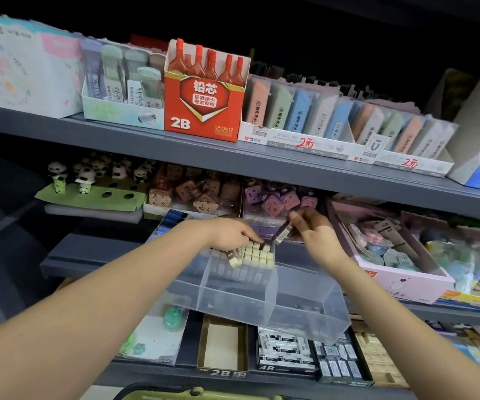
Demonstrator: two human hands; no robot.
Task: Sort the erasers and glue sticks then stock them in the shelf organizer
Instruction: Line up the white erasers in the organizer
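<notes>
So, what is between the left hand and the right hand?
In the head view, cream erasers standing in the clear organizer lie between the left hand and the right hand, which pinches a dark-sleeved eraser.

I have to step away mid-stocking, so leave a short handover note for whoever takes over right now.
Left hand: fingers down on the erasers standing in rows in the clear organizer, steadying or seating them.
Right hand: pinches one sleeved eraser just above the rows.
Done: the organizer's back left compartment is nearly filled with erasers.
Left: seat the held eraser; the front and right compartments look empty. No glue sticks clearly visible.
</notes>
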